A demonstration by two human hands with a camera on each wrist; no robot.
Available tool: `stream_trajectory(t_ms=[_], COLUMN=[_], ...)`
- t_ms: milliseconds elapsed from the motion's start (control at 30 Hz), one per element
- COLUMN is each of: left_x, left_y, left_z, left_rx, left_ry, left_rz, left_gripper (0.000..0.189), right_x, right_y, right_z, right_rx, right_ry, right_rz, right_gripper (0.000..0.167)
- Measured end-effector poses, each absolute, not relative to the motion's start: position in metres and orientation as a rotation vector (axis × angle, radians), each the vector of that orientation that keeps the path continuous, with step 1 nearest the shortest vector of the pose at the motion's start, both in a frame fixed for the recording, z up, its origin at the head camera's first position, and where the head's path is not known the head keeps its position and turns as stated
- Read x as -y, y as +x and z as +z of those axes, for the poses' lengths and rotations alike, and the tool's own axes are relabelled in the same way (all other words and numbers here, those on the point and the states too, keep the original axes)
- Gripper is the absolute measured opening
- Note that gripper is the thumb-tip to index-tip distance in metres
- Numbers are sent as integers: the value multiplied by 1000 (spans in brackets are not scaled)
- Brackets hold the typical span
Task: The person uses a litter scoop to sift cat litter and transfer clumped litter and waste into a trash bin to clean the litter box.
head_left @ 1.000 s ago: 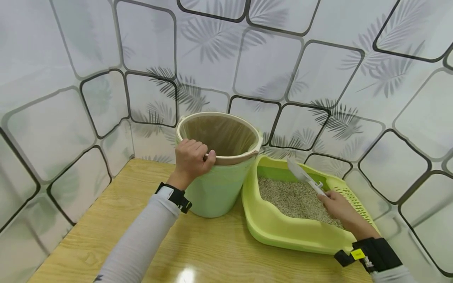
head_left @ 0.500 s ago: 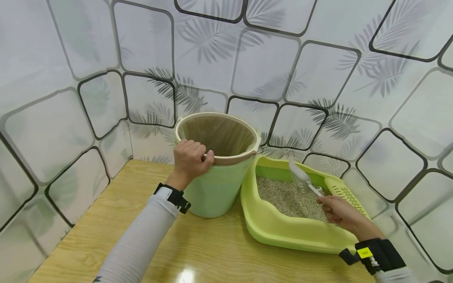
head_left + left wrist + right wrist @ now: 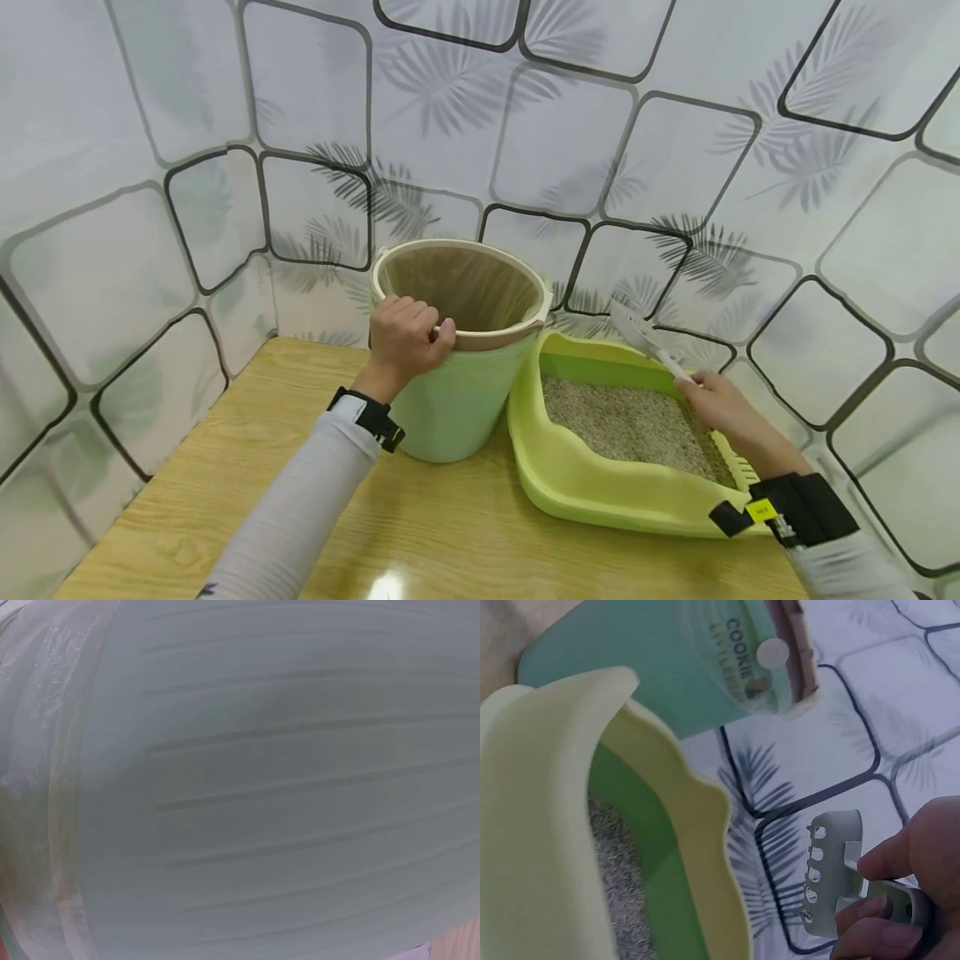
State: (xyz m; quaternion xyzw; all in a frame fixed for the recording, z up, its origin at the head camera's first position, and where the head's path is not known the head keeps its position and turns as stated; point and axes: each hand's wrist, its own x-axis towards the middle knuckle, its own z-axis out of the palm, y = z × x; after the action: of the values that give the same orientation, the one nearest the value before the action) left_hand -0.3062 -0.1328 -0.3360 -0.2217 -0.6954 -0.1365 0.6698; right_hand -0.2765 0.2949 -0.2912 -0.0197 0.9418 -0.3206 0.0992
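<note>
My left hand [image 3: 408, 337] grips the front rim of a mint-green trash bin [image 3: 457, 408], fingers curled over the edge. A thin clear bag lines the bin, and its ribbed side [image 3: 300, 772] fills the left wrist view. In my right hand [image 3: 723, 408] is a white slotted litter scoop [image 3: 636, 327], held by its handle. The scoop's head is raised over the back rim of a yellow-green litter box [image 3: 600, 487]. Grey-brown litter [image 3: 626, 421] covers the box floor. In the right wrist view, thumb and fingers [image 3: 885, 859] close around the scoop's handle, with its slots [image 3: 815, 874] facing left.
Bin and litter box stand side by side on a wooden table [image 3: 420, 533], the bin to the left. A patterned curtain [image 3: 570, 125] hangs close behind both and along the sides.
The scoop has tilted and dipped slightly, then risen toward the back rim of the litter box, with my right hand moving up. My left hand has stayed on the bin's rim.
</note>
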Motion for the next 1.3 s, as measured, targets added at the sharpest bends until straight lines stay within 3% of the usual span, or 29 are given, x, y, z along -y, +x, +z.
stream_trajectory(t_ms=[233, 533, 667, 900, 1100, 1300], left_x=[133, 126, 127, 128, 130, 130], left_y=[-309, -310, -308, -305, -308, -309], left_z=[-337, -343, -341, -334, -334, -336], left_rx=[1572, 1576, 1579, 1576, 1586, 1593], left_ry=[-497, -505, -491, -500, -490, -486], left_rz=[-305, -306, -308, -308, -301, -305], left_gripper=[43, 42, 42, 43, 43, 43], right_x=[-238, -159, -134, -120, -120, -120], right_y=[-301, -319, -315, -312, -317, -315], right_z=[-239, -225, -230, -247, -254, -259], right_rx=[-2890, -2984, -3293, -3687, -3749, -3692], right_ry=[-177, -432, -744, -1300, -1627, -1676], right_rz=[-897, -839, -415, 464, 734, 770], right_gripper=[52, 36, 25, 26, 27, 22])
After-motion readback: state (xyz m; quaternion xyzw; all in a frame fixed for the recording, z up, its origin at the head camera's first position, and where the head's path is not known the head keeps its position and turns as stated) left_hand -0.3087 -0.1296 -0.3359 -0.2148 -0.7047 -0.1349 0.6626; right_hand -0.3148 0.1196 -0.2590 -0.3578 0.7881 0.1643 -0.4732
